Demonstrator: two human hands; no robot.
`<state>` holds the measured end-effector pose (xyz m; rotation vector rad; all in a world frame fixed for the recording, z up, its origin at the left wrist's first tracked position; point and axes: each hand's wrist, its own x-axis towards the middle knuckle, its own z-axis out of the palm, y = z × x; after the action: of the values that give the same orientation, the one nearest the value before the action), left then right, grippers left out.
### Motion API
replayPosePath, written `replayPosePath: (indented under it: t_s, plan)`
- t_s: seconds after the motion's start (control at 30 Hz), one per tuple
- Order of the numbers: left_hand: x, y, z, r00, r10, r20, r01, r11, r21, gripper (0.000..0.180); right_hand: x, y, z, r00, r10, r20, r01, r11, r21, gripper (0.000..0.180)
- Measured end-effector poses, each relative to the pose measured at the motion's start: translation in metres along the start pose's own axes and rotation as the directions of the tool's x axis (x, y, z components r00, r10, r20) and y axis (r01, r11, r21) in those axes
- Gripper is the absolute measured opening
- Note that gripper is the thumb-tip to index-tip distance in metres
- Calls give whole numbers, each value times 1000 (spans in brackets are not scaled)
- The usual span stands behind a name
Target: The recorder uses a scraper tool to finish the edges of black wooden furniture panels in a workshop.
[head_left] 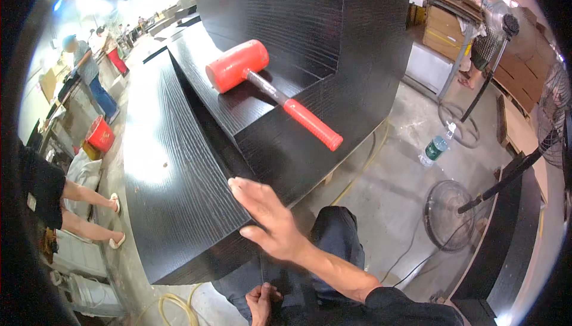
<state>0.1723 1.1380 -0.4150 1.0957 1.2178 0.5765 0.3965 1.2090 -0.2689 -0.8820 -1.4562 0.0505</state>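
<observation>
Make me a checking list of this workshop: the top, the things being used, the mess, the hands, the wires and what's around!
Surface: stacked black wood-grain panels, glossy.
Job's things: red rubber mallet lying on an upper panel.
Clutter: plastic bottle on the concrete floor.
Grippers: right hand flat on a panel's edge; left hand low by the lap, empty.
Cables: yellow hose, fan cords on floor.
Surroundings: standing fans, red bucket, other workers.

Black wood-grain panel (173, 195): large, flat, glossy, laid lowest in stepped stack, near corner touched by open right hand (268, 219). Rubber mallet (268, 91): red head, black shaft, red grip; laid on side on upper panel, handle angled toward that panel's right edge.
</observation>
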Motion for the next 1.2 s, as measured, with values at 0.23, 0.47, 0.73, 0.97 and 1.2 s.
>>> replayPosePath:
  t_s: [0.23, 0.47, 0.73, 0.97, 1.2]
  plan:
    - [1, 2, 7, 999, 30, 43, -23, 988, -155, 33, -65, -1, 16, 974, 225, -31, -223, 974, 46, 57]
    - [4, 5, 7, 998, 20, 52, -15, 995, -96, 34, -136, 4, 18, 893, 447, -60, -444, 895, 50, 54]
    - [-4, 11, 12, 1000, 5, 27, -2, 994, -107, 34, -87, -7, 1, 933, 354, -71, -352, 935, 35, 55]
    - [-3, 10, 6, 997, 55, 45, -51, 995, -83, 35, -90, -16, 13, 957, 264, -119, -273, 960, -64, 54]
    - [-2, 7, 7, 994, 109, 21, -107, 991, -79, 35, -102, -13, 17, 959, 220, -176, -240, 965, -101, 49]
